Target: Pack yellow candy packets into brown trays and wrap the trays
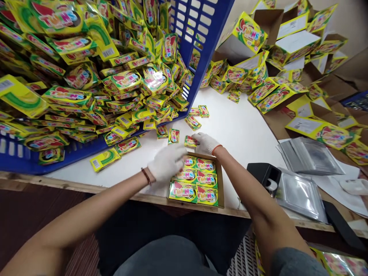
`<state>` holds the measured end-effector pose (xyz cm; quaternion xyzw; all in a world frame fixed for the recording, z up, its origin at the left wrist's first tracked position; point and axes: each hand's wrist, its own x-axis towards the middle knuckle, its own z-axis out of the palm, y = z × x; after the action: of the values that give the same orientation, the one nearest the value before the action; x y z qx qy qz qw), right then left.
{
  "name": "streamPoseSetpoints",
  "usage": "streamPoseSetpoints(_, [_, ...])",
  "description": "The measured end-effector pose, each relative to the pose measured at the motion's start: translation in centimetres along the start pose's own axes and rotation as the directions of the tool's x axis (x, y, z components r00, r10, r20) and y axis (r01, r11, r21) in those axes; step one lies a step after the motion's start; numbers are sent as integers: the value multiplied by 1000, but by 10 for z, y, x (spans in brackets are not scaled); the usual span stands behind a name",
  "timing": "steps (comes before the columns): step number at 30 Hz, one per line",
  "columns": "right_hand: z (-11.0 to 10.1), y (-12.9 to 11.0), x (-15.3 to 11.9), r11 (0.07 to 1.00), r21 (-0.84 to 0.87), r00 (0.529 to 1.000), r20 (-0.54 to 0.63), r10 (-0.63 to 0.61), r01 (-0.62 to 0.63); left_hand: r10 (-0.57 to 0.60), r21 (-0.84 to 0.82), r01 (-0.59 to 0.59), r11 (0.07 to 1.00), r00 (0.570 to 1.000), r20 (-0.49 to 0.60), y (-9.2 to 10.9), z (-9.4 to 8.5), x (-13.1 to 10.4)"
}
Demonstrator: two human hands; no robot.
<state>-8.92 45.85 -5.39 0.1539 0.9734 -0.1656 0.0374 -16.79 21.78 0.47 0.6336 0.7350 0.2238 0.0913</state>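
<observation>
A shallow open carton (220,184) stands at the table's front edge, with several yellow-green TWINS packs (207,194) lying flat in it in two columns. My left hand (167,164), in a white glove, is over the carton's left rim. It is blurred by motion, so its fingers and anything in them cannot be made out. Beyond the carton's back rim, my gloved right hand (205,142) has its fingertips at a small pack (190,141) on the white table. Whether the fingers grip that pack or only touch it is unclear.
A blue crate (205,57) heaped with packs fills the left and back. Loose packs (174,136) lie between crate and carton. Open printed boxes (293,46) are piled at the back right. Clear plastic sleeves (299,195) and a black dispenser (260,172) sit at the right.
</observation>
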Motion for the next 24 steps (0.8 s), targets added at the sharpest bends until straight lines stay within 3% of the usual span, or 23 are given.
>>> streamPoseSetpoints(2, [-6,-4,-17,994,112,972,-234,23,3,-214,10,215,977,974,-77,-25,-2,23])
streamPoseSetpoints(4, [-11,-14,-41,981,173,896,-444,0,85,-395,49,398,916,917,-59,-45,3,45])
streamPoseSetpoints(6, [-12,-30,-66,975,137,838,-541,-74,175,-501,97,500,861,865,-14,-58,12,62])
streamPoseSetpoints(8, [-5,-45,-86,972,49,846,-504,-176,232,-536,135,531,837,844,0,-63,22,75])
streamPoseSetpoints(12, [15,-63,-101,959,-83,902,-328,-282,270,-521,158,516,842,853,-11,-64,32,81])
streamPoseSetpoints(15, [17,-65,-100,950,-128,919,-246,-309,285,-525,130,523,843,851,-19,-63,29,72])
streamPoseSetpoints(18, [10,-68,-101,932,-215,928,-175,-330,290,-526,-10,528,849,844,-104,-61,20,54])
streamPoseSetpoints(24, [13,-83,-111,914,-295,943,-96,-319,279,-320,-250,240,938,876,-361,-34,4,18])
